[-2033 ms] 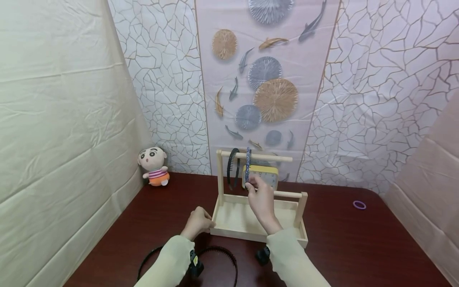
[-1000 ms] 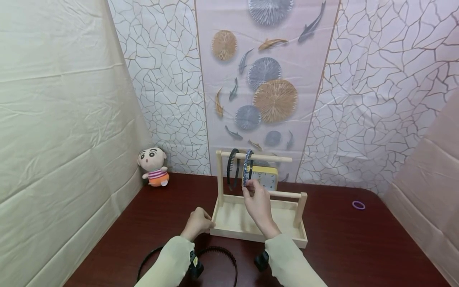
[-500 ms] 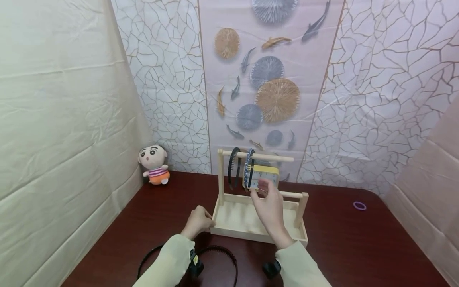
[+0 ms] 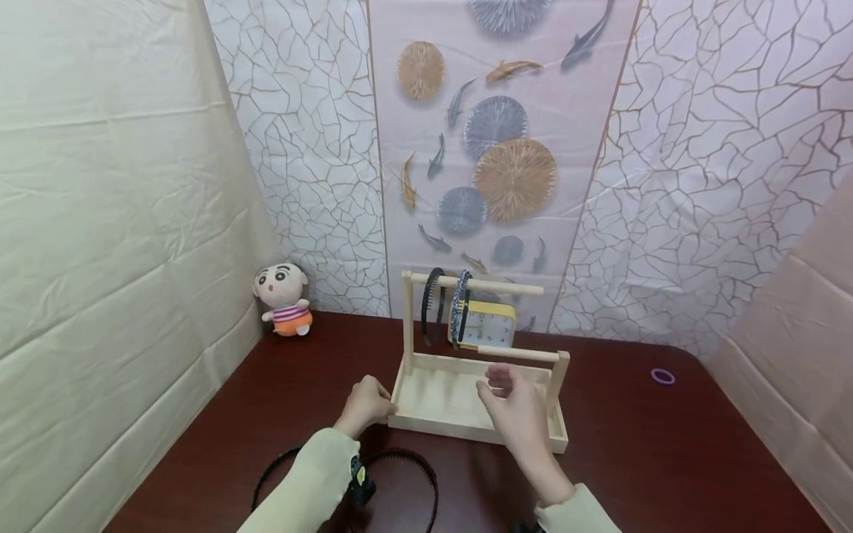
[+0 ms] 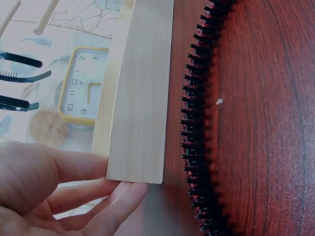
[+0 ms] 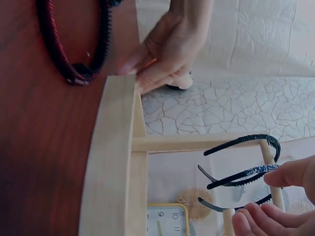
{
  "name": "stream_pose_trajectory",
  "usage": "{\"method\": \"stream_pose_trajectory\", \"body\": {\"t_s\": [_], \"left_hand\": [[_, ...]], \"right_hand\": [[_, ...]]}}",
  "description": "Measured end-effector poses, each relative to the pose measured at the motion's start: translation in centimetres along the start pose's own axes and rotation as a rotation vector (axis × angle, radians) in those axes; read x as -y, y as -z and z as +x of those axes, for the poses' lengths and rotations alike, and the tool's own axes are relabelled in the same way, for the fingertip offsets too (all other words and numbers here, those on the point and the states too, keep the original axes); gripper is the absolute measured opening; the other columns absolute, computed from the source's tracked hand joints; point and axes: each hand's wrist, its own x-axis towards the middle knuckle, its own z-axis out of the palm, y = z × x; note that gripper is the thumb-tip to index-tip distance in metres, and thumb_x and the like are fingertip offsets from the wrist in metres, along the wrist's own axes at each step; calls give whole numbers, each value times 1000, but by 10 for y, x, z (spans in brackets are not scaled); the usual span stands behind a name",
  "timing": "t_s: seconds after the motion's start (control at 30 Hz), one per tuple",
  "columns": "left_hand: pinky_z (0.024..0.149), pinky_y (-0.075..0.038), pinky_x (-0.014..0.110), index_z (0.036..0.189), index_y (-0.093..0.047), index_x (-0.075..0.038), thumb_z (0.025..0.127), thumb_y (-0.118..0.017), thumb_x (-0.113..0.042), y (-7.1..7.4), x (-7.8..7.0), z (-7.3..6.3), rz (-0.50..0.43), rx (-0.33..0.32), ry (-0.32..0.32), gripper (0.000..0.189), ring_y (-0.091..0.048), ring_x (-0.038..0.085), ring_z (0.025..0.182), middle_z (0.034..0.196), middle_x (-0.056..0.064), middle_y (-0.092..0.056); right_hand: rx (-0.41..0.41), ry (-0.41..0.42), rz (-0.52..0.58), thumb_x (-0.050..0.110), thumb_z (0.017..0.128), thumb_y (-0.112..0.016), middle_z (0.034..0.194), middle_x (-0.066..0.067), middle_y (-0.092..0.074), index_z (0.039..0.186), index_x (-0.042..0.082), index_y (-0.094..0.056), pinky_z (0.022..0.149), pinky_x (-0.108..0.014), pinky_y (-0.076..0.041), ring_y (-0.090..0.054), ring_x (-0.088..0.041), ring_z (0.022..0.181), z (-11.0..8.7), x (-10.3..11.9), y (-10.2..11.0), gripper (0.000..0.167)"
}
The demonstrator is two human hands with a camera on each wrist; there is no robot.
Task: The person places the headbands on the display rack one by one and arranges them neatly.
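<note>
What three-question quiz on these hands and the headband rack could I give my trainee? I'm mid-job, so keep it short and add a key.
1. How many headbands hang on the upper bar?
2. True or false: the right hand is empty.
3. What does the left hand grip at one corner: (A) the clock, (B) the tray, (C) the doll?

Key: 1. Two. 2. True. 3. B.

Head high, wrists close, clock (image 4: 490,328) apparently shared
</note>
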Motion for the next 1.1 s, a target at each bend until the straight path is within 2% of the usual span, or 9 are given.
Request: {"method": "stream_pose_trajectory", "body": {"t_s": [0.2,0.5,0.77,0.9,1.1], "left_hand": [[50,-50,29,75,-73,2,78,-73,-2,-1,1,2,7,-4,23,5,-63,15,54,73,12,-70],[57,-56,35,84,-73,5,78,-74,-1,-2,2,4,0,-4,18,9,-67,19,61,84,19,-71],[56,-56,34,83,-74,5,78,-74,-2,1,0,2,-14,5,8,8,-66,17,58,81,18,-72],[55,-55,34,82,-74,5,79,-73,-1,2,0,2,-18,13,-8,7,-65,17,56,77,16,-71],[54,-55,34,82,-74,5,79,-73,-1,1,0,1,-26,18,-1,7,-65,17,56,76,16,-71]], "right_hand": [[53,-13,-30,12,86,-71,105,-14,-71,110,0,-65,83,-36,-55,-69,-25,95,-17,-3,-1,27],[115,1,-71,10,84,-73,100,-13,-72,105,0,-66,80,-32,-56,-70,-23,91,-35,-12,-2,24],[203,-30,-124,15,82,-76,95,-5,-72,103,4,-67,77,-30,-56,-69,-15,88,-52,-13,2,25],[245,-11,-164,20,82,-78,92,-2,-72,101,6,-68,76,-30,-54,-69,-11,83,-62,-13,1,26],[300,23,-223,22,82,-77,80,7,-69,91,10,-69,69,-27,-49,-64,-3,70,-75,-16,-2,17]]}}
